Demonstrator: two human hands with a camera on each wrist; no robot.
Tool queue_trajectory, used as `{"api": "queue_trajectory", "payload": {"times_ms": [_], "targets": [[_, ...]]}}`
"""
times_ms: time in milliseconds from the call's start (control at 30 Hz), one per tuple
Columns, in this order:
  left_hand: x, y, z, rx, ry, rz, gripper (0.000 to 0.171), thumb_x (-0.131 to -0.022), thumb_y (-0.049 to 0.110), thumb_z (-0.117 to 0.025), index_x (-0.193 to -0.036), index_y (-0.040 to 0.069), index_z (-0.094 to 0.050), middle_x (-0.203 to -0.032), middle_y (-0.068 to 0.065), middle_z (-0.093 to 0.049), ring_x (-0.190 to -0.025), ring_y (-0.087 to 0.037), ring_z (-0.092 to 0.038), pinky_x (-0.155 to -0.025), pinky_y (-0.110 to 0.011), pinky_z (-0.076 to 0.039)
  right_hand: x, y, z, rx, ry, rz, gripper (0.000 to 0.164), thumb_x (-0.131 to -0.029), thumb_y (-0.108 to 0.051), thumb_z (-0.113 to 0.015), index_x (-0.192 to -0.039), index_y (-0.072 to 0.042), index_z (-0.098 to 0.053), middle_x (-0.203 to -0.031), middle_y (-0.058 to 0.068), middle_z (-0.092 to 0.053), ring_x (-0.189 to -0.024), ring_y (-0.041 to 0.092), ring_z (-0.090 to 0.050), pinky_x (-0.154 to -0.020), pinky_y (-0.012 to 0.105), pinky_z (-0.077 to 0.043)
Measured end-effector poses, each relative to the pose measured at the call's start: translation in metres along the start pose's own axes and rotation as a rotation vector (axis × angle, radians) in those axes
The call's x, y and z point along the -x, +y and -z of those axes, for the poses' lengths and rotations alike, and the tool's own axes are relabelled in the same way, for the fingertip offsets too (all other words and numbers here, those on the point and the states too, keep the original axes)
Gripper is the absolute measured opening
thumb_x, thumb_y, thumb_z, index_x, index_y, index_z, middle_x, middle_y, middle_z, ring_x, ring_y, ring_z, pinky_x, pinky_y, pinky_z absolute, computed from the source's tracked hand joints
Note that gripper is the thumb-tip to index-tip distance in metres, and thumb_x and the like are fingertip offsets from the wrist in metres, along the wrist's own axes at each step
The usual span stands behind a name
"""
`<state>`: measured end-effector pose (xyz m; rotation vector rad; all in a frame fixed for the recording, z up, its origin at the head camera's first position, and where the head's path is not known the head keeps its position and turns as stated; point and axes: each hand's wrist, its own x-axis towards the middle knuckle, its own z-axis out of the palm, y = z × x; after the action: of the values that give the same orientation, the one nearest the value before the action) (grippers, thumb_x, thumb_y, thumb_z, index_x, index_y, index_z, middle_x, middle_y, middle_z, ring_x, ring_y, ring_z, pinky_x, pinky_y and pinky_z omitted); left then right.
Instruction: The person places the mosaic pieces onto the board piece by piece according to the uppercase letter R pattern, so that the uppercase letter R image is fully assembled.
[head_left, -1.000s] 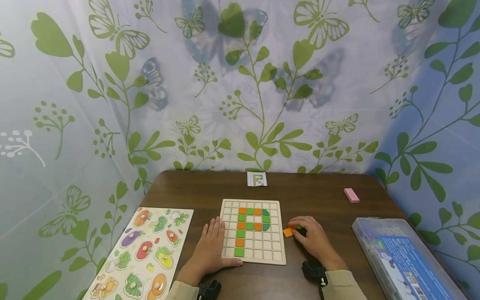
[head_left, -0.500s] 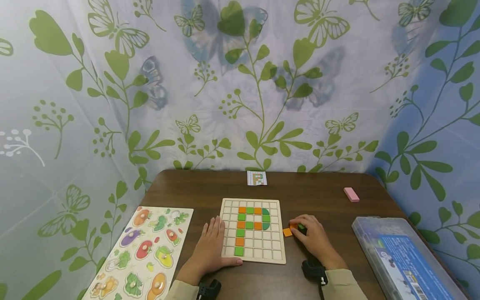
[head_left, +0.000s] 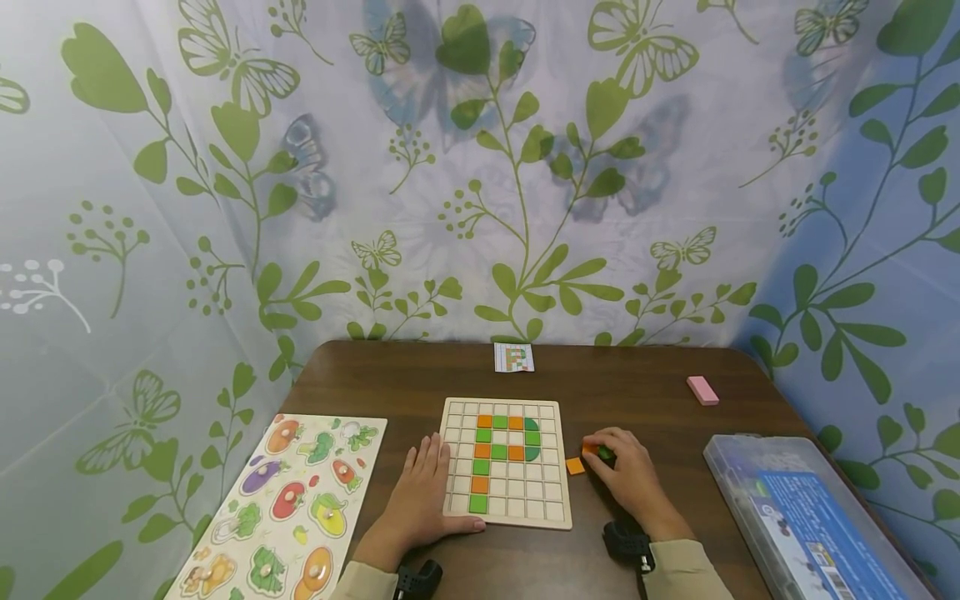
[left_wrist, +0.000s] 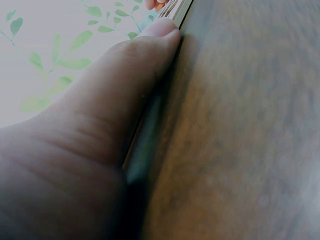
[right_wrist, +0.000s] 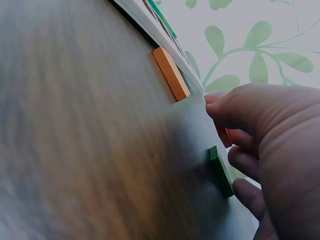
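A wooden grid board (head_left: 525,490) lies on the table, with green and orange tiles set in its squares in a P shape. My left hand (head_left: 418,493) rests along the board's left edge, fingers straight, its thumb (left_wrist: 135,60) by the near edge. Right of the board, my right hand (head_left: 628,477) pinches an orange tile (right_wrist: 223,135) between thumb and fingers, which partly cover it. A green tile (right_wrist: 221,172) is just under the other fingers. Another orange tile (head_left: 575,466) lies loose between the board and this hand.
Left of the board lies a vegetable knob puzzle (head_left: 300,492). A small pattern card (head_left: 513,357) is at the back of the table (head_left: 420,371), a pink block (head_left: 702,390) at the back right. A clear plastic case (head_left: 810,508) stands at the right edge.
My right hand has shifted slightly right with the pinched orange tile, away from the loose orange one, and more of the green tile shows. The left hand stays in place.
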<state>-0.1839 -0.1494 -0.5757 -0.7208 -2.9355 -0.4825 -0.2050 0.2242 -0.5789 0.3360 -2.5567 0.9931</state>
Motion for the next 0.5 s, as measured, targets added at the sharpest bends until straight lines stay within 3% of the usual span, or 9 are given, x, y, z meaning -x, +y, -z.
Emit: {"api": "queue_trajectory", "payload": {"times_ms": [500], "targets": [[-0.0002,0.0003,0.0011,-0.006,0.003,-0.003,0.138,-0.075,0.093,-0.062,-0.160,-0.010,-0.030,-0.167,-0.031,-0.022,-0.154,-0.045,-0.021,-0.122,-0.062,-0.018,0.0000,-0.0083,-0.0049,0.023,0.016,0.001,0.023,-0.089,-0.006,-0.086,-0.111,-0.005,-0.080,-0.112,0.006,-0.070,-0.109,0.029,-0.060,-0.095,0.056,-0.053]]}}
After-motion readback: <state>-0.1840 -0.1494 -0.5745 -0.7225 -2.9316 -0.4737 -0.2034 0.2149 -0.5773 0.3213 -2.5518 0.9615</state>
